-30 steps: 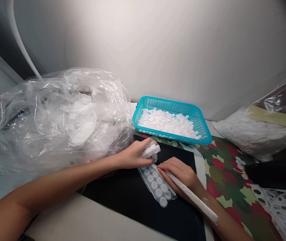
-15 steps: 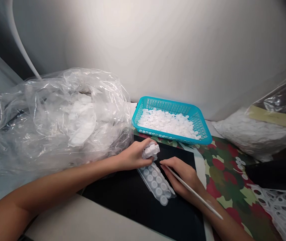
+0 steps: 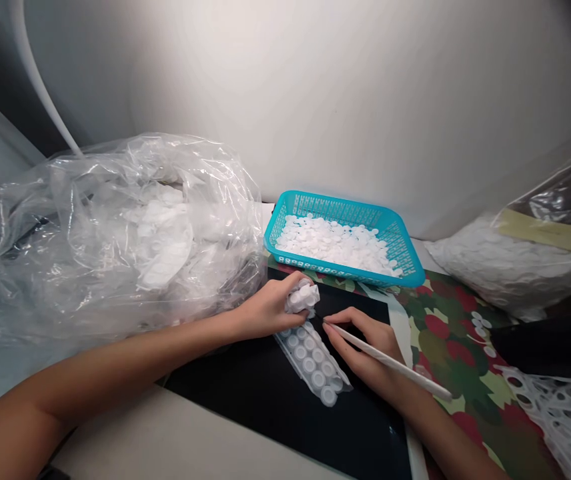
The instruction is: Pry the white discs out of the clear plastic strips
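My left hand (image 3: 268, 308) is closed around a small bunch of white pieces (image 3: 303, 297); their exact kind is hard to make out. It rests at the far end of a translucent strip (image 3: 309, 364) bearing rows of round, ring-marked white pieces, which lies on a black mat (image 3: 245, 393). Pinched in my right hand (image 3: 365, 341) is a slim white stick-like tool (image 3: 405, 371), its rear end slanting back over the wrist. The tool's front end points toward the left hand's fingers, a short gap away; its fine tip is too small to see clearly.
Behind the hands stands a turquoise basket (image 3: 348, 270) holding many white discs. A large clear plastic bag (image 3: 205, 173) fills the left side. At right are a bag of white pieces (image 3: 495, 267), loose discs (image 3: 479, 325) on a patterned cloth (image 3: 438, 353), and white perforated netting (image 3: 565, 413).
My right hand has shifted very slightly to the right, and the tool has turned a little, showing a broader side. The left hand keeps its hold on the white pieces.
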`<state>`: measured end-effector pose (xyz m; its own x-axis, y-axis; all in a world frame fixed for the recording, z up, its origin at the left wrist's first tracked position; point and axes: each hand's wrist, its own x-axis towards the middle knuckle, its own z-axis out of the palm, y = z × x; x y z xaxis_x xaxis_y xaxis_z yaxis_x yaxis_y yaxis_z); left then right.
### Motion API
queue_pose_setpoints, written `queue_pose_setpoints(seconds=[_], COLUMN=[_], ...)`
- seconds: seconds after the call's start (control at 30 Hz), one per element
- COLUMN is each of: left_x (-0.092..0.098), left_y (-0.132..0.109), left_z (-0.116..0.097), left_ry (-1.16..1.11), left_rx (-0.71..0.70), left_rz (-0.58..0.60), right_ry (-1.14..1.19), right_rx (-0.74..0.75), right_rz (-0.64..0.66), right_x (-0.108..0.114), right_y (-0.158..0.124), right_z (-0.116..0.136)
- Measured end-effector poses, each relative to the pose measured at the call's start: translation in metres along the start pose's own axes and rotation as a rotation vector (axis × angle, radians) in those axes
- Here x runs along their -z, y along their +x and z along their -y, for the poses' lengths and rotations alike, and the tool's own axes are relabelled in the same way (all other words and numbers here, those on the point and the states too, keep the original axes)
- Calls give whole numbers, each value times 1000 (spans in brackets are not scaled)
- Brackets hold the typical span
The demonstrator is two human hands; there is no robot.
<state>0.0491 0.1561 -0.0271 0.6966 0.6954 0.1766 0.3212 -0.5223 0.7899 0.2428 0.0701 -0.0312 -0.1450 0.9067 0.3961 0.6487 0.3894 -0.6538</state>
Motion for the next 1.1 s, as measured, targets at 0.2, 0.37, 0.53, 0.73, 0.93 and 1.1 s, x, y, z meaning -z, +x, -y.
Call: queue_pose_setpoints(seconds=[0.2, 0.37, 0.53, 0.73, 0.93, 1.1], left_x=[-3, -4, -4, -5, -6, -5], left_y=[-1, -1, -1, -2, -4, -4], left_z=[-3, -3, -2, -1, -2, -4], left_ry=[-24, -35, -37, -16, -8, -42], left_rx=[47, 66, 37, -39, -73, -94], left_rz=[-52, -53, -46, -10, 6, -46], right_ry=[-14, -16, -3, 8, 4, 15], right_rx=[-26, -16, 20, 55, 36, 5], right_rz=[11, 8, 14, 36, 24, -7], right_x=[-1, 0, -1, -3, -11, -13], right_y=[2, 3, 2, 2, 0, -1], right_z=[3, 4, 1, -3, -6, -5])
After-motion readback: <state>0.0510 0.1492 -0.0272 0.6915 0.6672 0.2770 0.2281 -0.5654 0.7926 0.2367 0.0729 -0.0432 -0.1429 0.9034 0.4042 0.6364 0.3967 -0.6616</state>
